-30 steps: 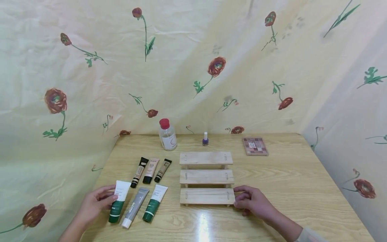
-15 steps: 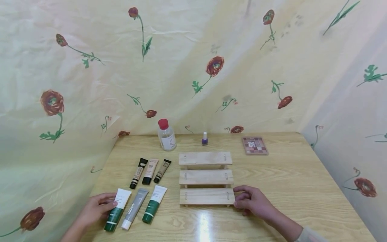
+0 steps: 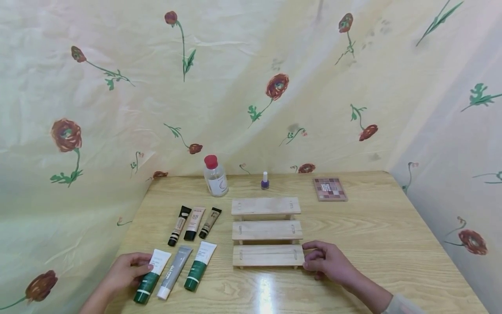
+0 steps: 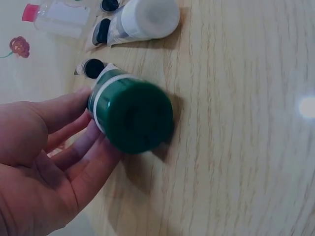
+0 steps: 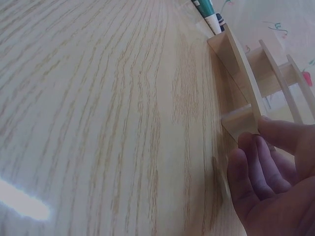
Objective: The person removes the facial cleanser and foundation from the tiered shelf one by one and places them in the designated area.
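Note:
My left hand (image 3: 127, 272) holds a green-and-white squeeze tube (image 3: 150, 281) between thumb and fingers at the table's left. In the left wrist view its green cap (image 4: 135, 115) points at the camera, with the fingers along its side. Beside it lie a grey tube (image 3: 174, 271) with a white cap and a second green-and-white tube (image 3: 200, 266). A three-step wooden display rack (image 3: 267, 255) stands mid-table. My right hand (image 3: 329, 264) grips the right end of its lowest step. The right wrist view shows the thumb on the step's edge and curled fingers (image 5: 248, 164) below.
Three small tubes lie behind the larger ones: a black-capped one (image 3: 179, 226), a pink BB tube (image 3: 195, 223) and a brown one (image 3: 209, 222). Along the back are a red-capped bottle (image 3: 217, 185), purple nail polish (image 3: 265, 183) and an eyeshadow palette (image 3: 330, 190). Flowered cloth hangs behind.
My left hand has brought the green-and-white tube down toward the table's near edge, and the tube now slants beside the grey one. My right hand stays at the rack.

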The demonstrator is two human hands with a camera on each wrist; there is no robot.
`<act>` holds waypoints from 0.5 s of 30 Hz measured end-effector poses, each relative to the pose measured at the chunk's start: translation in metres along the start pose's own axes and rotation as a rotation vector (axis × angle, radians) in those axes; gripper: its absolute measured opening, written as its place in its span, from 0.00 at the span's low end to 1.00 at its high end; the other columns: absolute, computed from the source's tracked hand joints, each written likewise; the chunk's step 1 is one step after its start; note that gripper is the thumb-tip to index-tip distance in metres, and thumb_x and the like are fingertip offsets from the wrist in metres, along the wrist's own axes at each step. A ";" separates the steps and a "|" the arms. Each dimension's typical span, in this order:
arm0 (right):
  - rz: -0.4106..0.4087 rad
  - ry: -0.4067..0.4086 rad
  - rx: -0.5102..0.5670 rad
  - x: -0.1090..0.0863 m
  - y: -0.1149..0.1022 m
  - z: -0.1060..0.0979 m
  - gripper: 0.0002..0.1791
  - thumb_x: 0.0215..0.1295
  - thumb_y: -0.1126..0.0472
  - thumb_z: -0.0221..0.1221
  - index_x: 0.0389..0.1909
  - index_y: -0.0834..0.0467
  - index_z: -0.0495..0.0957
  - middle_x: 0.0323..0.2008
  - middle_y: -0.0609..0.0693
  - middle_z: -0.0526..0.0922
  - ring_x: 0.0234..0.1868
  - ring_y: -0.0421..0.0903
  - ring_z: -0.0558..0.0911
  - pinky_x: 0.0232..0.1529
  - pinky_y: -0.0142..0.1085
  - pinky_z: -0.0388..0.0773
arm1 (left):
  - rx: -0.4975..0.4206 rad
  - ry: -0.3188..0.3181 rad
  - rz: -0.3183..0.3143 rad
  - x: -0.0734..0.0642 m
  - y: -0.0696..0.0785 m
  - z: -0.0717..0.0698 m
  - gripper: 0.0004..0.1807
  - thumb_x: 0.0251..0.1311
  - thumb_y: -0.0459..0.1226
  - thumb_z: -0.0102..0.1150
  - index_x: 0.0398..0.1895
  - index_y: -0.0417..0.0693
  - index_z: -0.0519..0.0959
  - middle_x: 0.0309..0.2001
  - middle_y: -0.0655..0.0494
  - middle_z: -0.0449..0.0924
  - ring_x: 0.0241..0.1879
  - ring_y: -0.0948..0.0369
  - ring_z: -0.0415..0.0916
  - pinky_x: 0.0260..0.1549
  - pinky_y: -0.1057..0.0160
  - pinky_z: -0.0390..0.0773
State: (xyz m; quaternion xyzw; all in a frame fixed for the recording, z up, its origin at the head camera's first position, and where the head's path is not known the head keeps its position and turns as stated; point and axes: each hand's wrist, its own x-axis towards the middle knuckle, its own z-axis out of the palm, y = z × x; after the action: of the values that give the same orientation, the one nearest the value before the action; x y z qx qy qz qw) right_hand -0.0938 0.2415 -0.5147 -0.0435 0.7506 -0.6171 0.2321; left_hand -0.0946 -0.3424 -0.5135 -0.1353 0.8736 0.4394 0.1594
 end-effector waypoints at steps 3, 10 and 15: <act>0.006 -0.002 0.005 0.001 0.001 0.000 0.35 0.64 0.63 0.69 0.68 0.71 0.68 0.42 0.58 0.86 0.38 0.52 0.86 0.31 0.42 0.86 | 0.039 0.002 -0.005 0.000 0.001 -0.001 0.21 0.64 0.34 0.69 0.57 0.32 0.80 0.44 0.48 0.86 0.39 0.57 0.80 0.34 0.56 0.85; 0.021 -0.011 0.016 0.001 0.002 0.000 0.35 0.66 0.62 0.68 0.69 0.70 0.67 0.43 0.58 0.87 0.39 0.52 0.86 0.32 0.43 0.85 | 0.088 -0.007 -0.001 0.000 0.001 -0.003 0.19 0.66 0.33 0.66 0.57 0.34 0.80 0.45 0.49 0.85 0.42 0.56 0.79 0.35 0.56 0.83; 0.018 -0.008 0.008 0.000 0.000 0.001 0.35 0.65 0.62 0.68 0.69 0.71 0.67 0.43 0.58 0.87 0.39 0.53 0.87 0.32 0.43 0.85 | 0.082 -0.019 0.011 -0.001 0.001 -0.006 0.18 0.67 0.34 0.65 0.57 0.35 0.80 0.45 0.49 0.84 0.42 0.57 0.79 0.34 0.57 0.83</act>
State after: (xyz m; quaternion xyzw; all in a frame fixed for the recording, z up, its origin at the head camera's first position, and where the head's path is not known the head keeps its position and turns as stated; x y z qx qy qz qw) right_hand -0.0932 0.2409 -0.5149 -0.0382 0.7475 -0.6178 0.2411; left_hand -0.0948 -0.3464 -0.5086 -0.1197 0.8900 0.4053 0.1710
